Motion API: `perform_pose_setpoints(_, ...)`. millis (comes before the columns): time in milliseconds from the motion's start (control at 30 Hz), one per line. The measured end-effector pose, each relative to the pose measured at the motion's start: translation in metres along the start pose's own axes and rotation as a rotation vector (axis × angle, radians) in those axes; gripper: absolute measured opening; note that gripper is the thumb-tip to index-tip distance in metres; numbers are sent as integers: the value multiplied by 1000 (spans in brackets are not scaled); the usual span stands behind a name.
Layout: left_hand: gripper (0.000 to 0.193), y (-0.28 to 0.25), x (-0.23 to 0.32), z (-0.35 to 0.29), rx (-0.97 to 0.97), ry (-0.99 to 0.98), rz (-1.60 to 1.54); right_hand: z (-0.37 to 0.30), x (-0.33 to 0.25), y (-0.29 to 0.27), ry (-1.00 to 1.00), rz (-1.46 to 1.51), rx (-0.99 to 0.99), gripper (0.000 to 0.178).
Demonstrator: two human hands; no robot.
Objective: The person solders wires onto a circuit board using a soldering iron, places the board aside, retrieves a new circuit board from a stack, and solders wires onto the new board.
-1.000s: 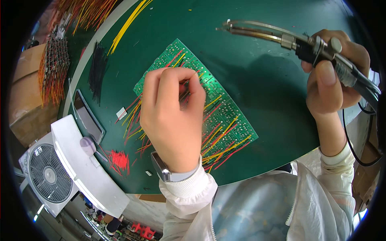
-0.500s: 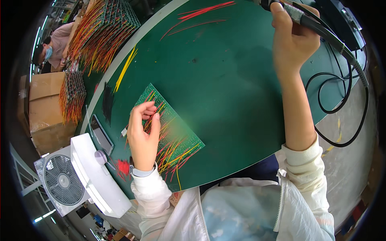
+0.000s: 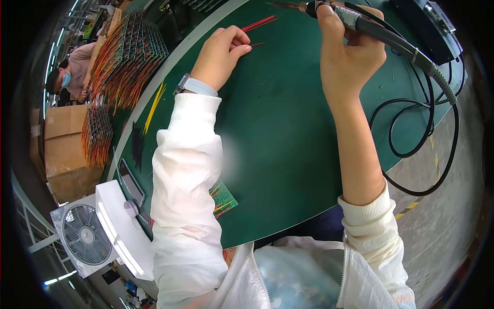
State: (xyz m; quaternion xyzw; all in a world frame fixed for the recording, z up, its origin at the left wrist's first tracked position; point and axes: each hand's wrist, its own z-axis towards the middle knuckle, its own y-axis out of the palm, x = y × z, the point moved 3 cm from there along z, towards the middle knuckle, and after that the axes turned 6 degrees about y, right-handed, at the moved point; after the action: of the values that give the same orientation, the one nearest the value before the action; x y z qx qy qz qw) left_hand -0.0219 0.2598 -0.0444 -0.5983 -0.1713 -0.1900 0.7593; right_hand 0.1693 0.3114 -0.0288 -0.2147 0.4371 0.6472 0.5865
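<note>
My right hand (image 3: 352, 56) is wrapped round a soldering iron (image 3: 363, 21), whose metal tip points left near the top edge. At the far left of the green table, my left hand (image 3: 221, 54) lies over the red wires (image 3: 261, 22), thumb and forefinger pinched together. A short end of one red wire (image 3: 258, 44) shows at those fingertips; the rest of it is hidden by the hand. The green circuit board (image 3: 226, 198), with red and yellow wires on it, lies near the table's front edge, mostly covered by my left sleeve.
Yellow wires (image 3: 154, 109), black wires (image 3: 137, 148) and a phone (image 3: 131, 183) lie along the left edge. A white box-like thing (image 3: 121, 232) and a fan (image 3: 86, 236) stand at lower left. The iron's black cable (image 3: 396, 149) loops at right. Beyond are wired boards (image 3: 128, 56) and a masked person (image 3: 77, 67).
My left hand has left the circuit board and reached far forward to the red wires, its fingers now pinching there. The right hand with the soldering iron shows slightly further left.
</note>
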Motion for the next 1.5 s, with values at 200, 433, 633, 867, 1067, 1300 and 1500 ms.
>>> perform_pose_setpoints(200, 12, -5, -9, -8, 6, 4, 48, 1, -2, 1, 30, 0, 54, 13)
perform_pose_setpoints(433, 14, -69, 37, -94, 347, -259, -307, -5, -2, 6, 35, 184, -126, 13)
perform_pose_setpoints(633, 7, -59, 53, -215, 405, -620, -74, -42, -45, 14, -124, 83, -506, 18)
perform_pose_setpoints(867, 21, -33, 60, -230, 477, -447, 59, -102, -73, 6, 23, -75, -959, 32)
perform_pose_setpoints(1067, 18, -29, 57, -223, 500, -278, 70, -127, -74, -8, 40, -82, -937, 32)
perform_pose_setpoints(1300, 18, -27, 51, -226, 519, -274, 45, -138, -67, -18, 12, -25, -842, 36)
perform_pose_setpoints(1500, 16, -26, 51, -225, 511, -294, 29, -136, -66, -18, 1, -82, -835, 35)
